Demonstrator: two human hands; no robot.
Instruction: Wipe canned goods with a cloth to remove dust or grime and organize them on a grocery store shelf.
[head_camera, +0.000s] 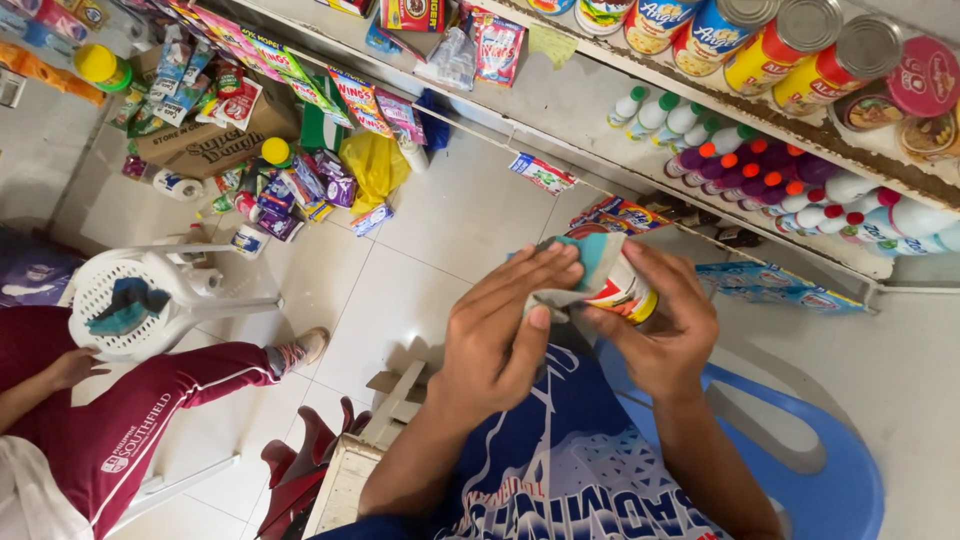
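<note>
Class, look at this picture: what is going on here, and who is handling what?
A person seated on a blue plastic chair holds a small can in the right hand and presses a cloth against it with the left hand. Shelves of cans and bottles run alongside. Another person in maroon trousers sits nearby beside a white stool, with packets piled on the floor.
</note>
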